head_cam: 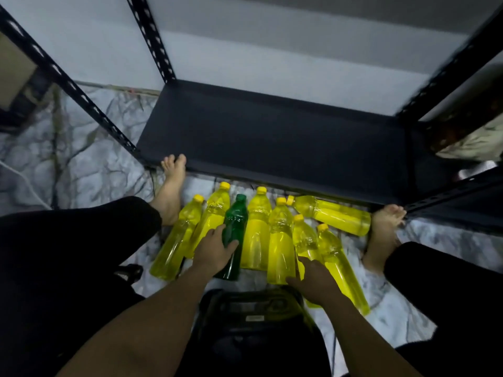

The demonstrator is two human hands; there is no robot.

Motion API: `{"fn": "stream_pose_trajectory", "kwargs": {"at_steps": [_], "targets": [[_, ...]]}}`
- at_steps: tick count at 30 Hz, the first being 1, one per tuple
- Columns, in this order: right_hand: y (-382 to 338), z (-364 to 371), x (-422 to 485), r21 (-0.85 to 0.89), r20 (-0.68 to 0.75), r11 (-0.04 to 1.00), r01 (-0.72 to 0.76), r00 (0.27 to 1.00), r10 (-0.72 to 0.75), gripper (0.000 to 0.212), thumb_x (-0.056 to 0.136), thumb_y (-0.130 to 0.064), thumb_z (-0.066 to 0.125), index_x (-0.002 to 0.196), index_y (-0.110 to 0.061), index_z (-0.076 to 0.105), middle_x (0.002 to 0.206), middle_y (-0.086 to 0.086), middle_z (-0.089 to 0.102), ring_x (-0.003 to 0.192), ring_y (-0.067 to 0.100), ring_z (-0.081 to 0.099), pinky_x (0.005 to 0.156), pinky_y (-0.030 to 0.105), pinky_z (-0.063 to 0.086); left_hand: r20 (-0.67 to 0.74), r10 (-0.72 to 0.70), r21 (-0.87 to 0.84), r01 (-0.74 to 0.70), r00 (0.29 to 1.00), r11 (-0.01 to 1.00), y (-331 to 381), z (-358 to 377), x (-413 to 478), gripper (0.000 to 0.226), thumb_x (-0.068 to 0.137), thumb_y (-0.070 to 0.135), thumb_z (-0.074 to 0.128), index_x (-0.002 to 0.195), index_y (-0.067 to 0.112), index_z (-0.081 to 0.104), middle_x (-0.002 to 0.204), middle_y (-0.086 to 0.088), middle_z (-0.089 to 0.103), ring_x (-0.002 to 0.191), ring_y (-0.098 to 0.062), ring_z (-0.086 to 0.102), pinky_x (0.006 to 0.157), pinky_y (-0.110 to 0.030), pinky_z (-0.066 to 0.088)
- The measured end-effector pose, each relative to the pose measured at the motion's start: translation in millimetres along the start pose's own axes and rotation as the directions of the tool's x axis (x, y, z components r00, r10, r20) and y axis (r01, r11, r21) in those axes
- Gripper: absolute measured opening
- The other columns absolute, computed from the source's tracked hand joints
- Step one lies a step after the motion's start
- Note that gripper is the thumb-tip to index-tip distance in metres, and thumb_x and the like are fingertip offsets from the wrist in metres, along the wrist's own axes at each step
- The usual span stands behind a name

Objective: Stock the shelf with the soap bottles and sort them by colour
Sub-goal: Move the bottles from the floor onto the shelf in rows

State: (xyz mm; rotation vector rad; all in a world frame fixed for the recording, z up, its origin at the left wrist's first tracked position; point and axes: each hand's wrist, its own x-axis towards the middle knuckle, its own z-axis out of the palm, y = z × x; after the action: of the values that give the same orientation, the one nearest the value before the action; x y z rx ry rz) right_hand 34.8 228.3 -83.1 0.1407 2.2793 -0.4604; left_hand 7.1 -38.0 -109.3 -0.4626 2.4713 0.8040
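Marble-veined floor [81, 164] carries yellow bottles [257, 232] side by side, caps toward shelf [272, 137] front edge. One lies crosswise along that edge, base near right foot [385, 224]. Green bottle [235, 221] lies among them, third from left. Left grip [215, 250] holds green bottle mid-body, fingers and thumb curled round it. Right grip [313, 281] spread, fingers laid on yellow bottles. Left foot [171, 191] toes touch shelf corner. Bottles fill floor between feet. Dark shelf board shows from upright to upright.
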Motion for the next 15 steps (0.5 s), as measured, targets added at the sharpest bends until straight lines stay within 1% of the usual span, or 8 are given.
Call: {"fn": "stream_pose_trajectory", "kwargs": {"at_steps": [3, 6, 9, 11, 13, 15], "targets": [[2, 0, 10, 0.04, -0.014, 0.999, -0.028, 1.0, 0.028, 0.076, 0.089, -0.049, 0.066, 0.15, -0.015, 0.036, 0.138, 0.015, 0.052, 0.13, 0.031, 0.048, 0.102, 0.035, 0.038, 0.009, -0.044, -0.077, 0.044, 0.999, 0.996, 4, 10, 10, 0.07, 0.091, 0.049, 0.063, 0.149, 0.019, 0.037, 0.136, -0.008, 0.055, 0.122, -0.03, 0.055, 0.096, -0.041, 0.049], [3, 4, 22, 0.079, -0.042, 0.993, -0.086, 0.995, 0.09, 0.079, 0.088, -0.049, 0.068, 0.151, -0.015, 0.034, 0.141, 0.016, 0.049, 0.13, 0.032, 0.048, 0.104, 0.036, 0.038, 0.053, -0.103, -0.129, 0.109, 0.993, 0.986, -6, 27, 17, 0.074, 0.085, 0.055, 0.066, 0.145, 0.019, 0.041, 0.134, -0.007, 0.059, 0.118, -0.029, 0.058, 0.093, -0.043, 0.051], [5, 11, 37, 0.096, -0.074, 0.986, -0.133, 0.987, 0.141, 0.081, 0.087, -0.048, 0.069, 0.152, -0.015, 0.033, 0.143, 0.018, 0.045, 0.13, 0.036, 0.047, 0.105, 0.039, 0.039, 0.049, -0.133, -0.102, 0.138, 0.99, 0.985, -7, 35, 19, 0.075, 0.086, 0.052, 0.069, 0.145, 0.014, 0.042, 0.135, -0.01, 0.052, 0.12, -0.031, 0.055, 0.094, -0.04, 0.049], [8, 14, 44, 0.099, -0.14, 0.98, -0.171, 0.973, 0.184, 0.08, 0.086, -0.046, 0.071, 0.149, -0.013, 0.035, 0.147, 0.019, 0.039, 0.133, 0.04, 0.041, 0.104, 0.043, 0.038, 0.032, -0.141, -0.1, 0.144, 0.989, 0.985, -3, 37, 22, 0.076, 0.086, 0.05, 0.07, 0.147, 0.014, 0.04, 0.136, -0.01, 0.047, 0.122, -0.032, 0.053, 0.094, -0.038, 0.047], [14, 16, 51, 0.146, -0.22, 0.962, -0.229, 0.941, 0.257, 0.078, 0.086, -0.042, 0.072, 0.148, -0.011, 0.036, 0.15, 0.02, 0.035, 0.134, 0.043, 0.038, 0.101, 0.047, 0.04, 0.013, -0.151, -0.092, 0.151, 0.989, 0.984, -1, 37, 26, 0.076, 0.087, 0.049, 0.069, 0.148, 0.016, 0.04, 0.135, -0.011, 0.046, 0.121, -0.031, 0.052, 0.094, -0.037, 0.047], [24, 17, 58, 0.206, -0.224, 0.941, -0.27, 0.923, 0.314, 0.081, 0.087, -0.04, 0.071, 0.151, -0.01, 0.032, 0.15, 0.023, 0.034, 0.133, 0.045, 0.038, 0.099, 0.049, 0.041, 0.008, -0.155, -0.049, 0.155, 0.988, 0.987, -1, 37, 30, 0.077, 0.088, 0.051, 0.067, 0.15, 0.017, 0.038, 0.134, -0.013, 0.048, 0.12, -0.032, 0.053, 0.095, -0.038, 0.048]]}}
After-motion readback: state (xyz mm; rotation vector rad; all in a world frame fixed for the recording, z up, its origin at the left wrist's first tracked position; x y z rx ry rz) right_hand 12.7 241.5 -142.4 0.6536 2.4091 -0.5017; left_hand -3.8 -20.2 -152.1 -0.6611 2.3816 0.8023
